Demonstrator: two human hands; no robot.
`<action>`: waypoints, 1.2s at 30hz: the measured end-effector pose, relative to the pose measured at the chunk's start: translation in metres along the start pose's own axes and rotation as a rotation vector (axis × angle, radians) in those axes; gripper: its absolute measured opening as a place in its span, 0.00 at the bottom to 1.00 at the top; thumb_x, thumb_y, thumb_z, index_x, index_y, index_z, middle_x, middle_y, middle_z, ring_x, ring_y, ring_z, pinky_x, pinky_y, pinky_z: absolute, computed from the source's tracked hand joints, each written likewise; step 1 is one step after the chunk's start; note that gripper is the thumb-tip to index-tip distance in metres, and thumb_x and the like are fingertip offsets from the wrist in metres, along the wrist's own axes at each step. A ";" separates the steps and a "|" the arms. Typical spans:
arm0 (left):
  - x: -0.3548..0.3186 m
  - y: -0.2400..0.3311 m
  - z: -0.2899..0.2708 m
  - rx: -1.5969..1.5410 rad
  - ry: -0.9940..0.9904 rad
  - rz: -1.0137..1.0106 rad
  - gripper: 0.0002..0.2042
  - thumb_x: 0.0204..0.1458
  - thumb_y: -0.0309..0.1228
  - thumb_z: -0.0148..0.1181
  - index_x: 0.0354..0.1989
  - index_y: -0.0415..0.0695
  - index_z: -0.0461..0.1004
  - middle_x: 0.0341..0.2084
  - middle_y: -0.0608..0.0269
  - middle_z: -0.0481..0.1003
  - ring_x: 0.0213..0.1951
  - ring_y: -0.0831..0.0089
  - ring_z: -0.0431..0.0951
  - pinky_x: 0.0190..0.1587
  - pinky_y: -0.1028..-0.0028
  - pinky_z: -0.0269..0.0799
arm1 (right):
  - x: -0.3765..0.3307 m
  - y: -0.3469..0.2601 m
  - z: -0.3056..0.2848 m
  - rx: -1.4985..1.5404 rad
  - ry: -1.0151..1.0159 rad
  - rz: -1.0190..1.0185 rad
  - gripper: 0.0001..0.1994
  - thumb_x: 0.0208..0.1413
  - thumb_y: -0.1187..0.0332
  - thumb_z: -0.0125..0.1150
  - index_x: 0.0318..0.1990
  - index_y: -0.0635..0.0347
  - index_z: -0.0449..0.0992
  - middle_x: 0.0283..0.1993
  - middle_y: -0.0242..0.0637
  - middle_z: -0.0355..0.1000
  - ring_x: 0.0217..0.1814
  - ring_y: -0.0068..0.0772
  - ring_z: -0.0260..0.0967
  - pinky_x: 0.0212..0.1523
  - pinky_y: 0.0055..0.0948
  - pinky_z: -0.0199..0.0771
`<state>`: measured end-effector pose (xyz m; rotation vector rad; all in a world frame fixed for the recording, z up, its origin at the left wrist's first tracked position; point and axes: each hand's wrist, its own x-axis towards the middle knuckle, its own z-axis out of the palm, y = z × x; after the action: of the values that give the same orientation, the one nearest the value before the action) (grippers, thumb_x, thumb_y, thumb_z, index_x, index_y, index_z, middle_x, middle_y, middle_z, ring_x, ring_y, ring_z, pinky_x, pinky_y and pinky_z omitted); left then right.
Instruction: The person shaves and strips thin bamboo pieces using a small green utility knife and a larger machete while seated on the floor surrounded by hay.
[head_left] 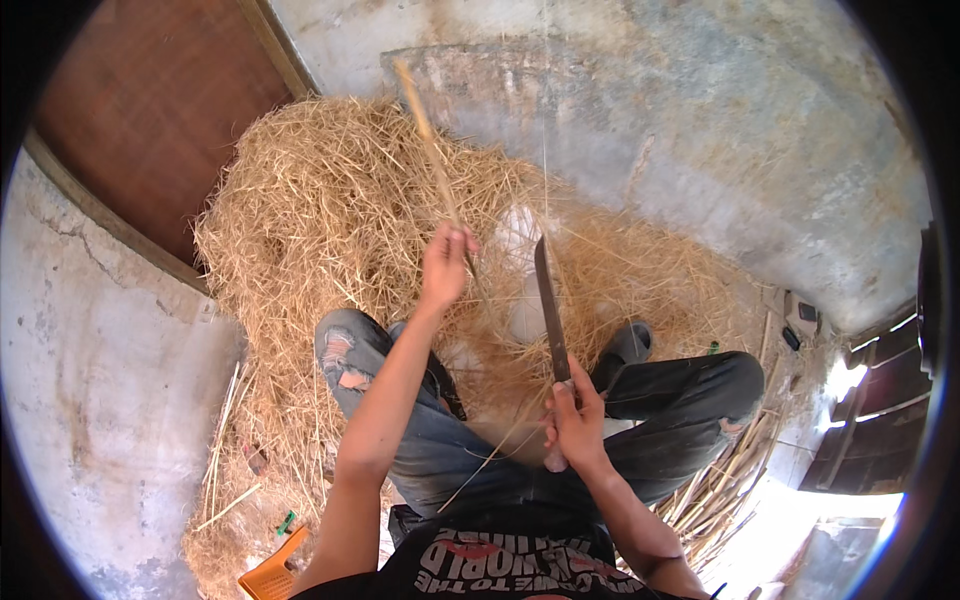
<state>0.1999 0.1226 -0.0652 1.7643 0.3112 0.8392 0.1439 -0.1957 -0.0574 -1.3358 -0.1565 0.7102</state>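
A pale, slim stick (pixel 430 140) slants up and to the left from the left hand (pixel 445 268), its far tip well above the fingers (pixel 459 238). These are curled closed around its lower part; a thin length seems to run out below them, though it is too blurred to trace. The machete (pixel 552 312) is in the right hand (pixel 577 418), whose fingers wrap its handle (pixel 555 459), closed, with the butt showing below them. Its dark blade rises from the hand and leans slightly left, apart from the stick; the 2 hands are well apart, the left one higher.

A narrow strip (pixel 484 463) crosses the lap near the right hand. The person sits with knees spread, in dark jeans (pixel 660 400) torn at both knees and a black printed T-shirt (pixel 520 550); a grey shoe (pixel 628 343) shows beside the straw.

Beyond the left hand, a large straw heap (pixel 310 200) lies against the stained wall (pixel 700 110), near a reddish-brown panel (pixel 150 120). Long, thin poles (pixel 735 455) lie to the right of the lap, and an orange object (pixel 273 567) lies by the left forearm.
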 end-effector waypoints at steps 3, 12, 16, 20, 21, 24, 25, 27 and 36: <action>0.032 0.085 -0.015 -0.089 0.195 0.075 0.11 0.73 0.32 0.40 0.39 0.45 0.68 0.24 0.66 0.69 0.24 0.78 0.70 0.26 0.79 0.73 | 0.000 -0.014 -0.008 -0.061 0.037 -0.102 0.30 0.69 0.72 0.51 0.76 0.58 0.52 0.32 0.29 0.67 0.16 0.14 0.60 0.14 0.20 0.67; 0.091 0.296 -0.100 0.114 -0.039 0.284 0.19 0.73 0.39 0.43 0.54 0.38 0.76 0.17 0.78 0.60 0.18 0.86 0.56 0.21 0.82 0.53 | -0.001 -0.047 -0.002 -0.217 0.151 -0.421 0.30 0.67 0.75 0.52 0.75 0.69 0.51 0.34 0.30 0.70 0.21 0.12 0.62 0.19 0.18 0.71; 0.042 0.259 -0.087 -0.167 -0.179 -0.368 0.19 0.73 0.39 0.38 0.57 0.38 0.71 0.17 0.77 0.59 0.15 0.86 0.55 0.14 0.82 0.52 | 0.008 -0.042 -0.002 -0.210 0.039 -0.714 0.31 0.66 0.77 0.54 0.74 0.70 0.53 0.32 0.29 0.71 0.20 0.15 0.62 0.25 0.20 0.71; -0.017 0.183 -0.093 -0.858 -0.337 -0.819 0.13 0.73 0.35 0.38 0.51 0.42 0.69 0.19 0.77 0.60 0.13 0.88 0.54 0.09 0.85 0.48 | 0.024 -0.090 0.002 -0.401 -0.134 -0.697 0.33 0.63 0.77 0.58 0.75 0.65 0.55 0.28 0.30 0.69 0.21 0.16 0.63 0.26 0.23 0.68; -0.031 0.170 -0.083 -0.978 -0.361 -0.892 0.11 0.73 0.34 0.37 0.49 0.44 0.68 0.19 0.77 0.60 0.13 0.88 0.53 0.09 0.85 0.47 | 0.028 -0.099 -0.004 -0.512 -0.164 -0.660 0.34 0.63 0.77 0.60 0.75 0.64 0.55 0.27 0.30 0.69 0.21 0.17 0.63 0.26 0.24 0.67; -0.067 0.144 -0.074 -1.313 -0.422 -1.041 0.07 0.73 0.34 0.38 0.46 0.49 0.65 0.20 0.79 0.58 0.13 0.90 0.50 0.10 0.86 0.42 | 0.050 -0.103 -0.002 -0.822 -0.273 -0.845 0.34 0.62 0.71 0.64 0.75 0.54 0.59 0.27 0.34 0.68 0.21 0.24 0.65 0.24 0.28 0.66; -0.075 0.141 -0.069 -1.339 -0.417 -1.090 0.07 0.73 0.35 0.38 0.45 0.50 0.64 0.19 0.79 0.56 0.13 0.90 0.48 0.11 0.85 0.40 | 0.050 -0.101 0.001 -0.928 -0.306 -0.901 0.32 0.62 0.70 0.65 0.73 0.52 0.63 0.26 0.34 0.68 0.21 0.22 0.64 0.24 0.27 0.65; -0.091 0.135 -0.065 -1.372 -0.428 -1.155 0.08 0.73 0.36 0.39 0.43 0.51 0.64 0.19 0.79 0.53 0.13 0.90 0.46 0.11 0.84 0.38 | 0.045 -0.096 0.006 -1.153 -0.368 -1.015 0.28 0.62 0.68 0.66 0.70 0.47 0.69 0.26 0.34 0.66 0.20 0.20 0.60 0.23 0.27 0.63; -0.156 0.117 -0.067 -1.781 -0.641 -1.245 0.10 0.73 0.41 0.42 0.38 0.52 0.61 0.18 0.78 0.48 0.12 0.90 0.42 0.10 0.83 0.36 | 0.081 -0.097 -0.013 -1.070 -0.416 -0.899 0.27 0.64 0.55 0.61 0.71 0.41 0.68 0.24 0.41 0.68 0.27 0.41 0.71 0.32 0.42 0.74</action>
<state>0.0212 0.0376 -0.0087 -0.1003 0.0677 -0.4450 0.2507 -0.1676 0.0054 -1.8410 -1.5359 0.0590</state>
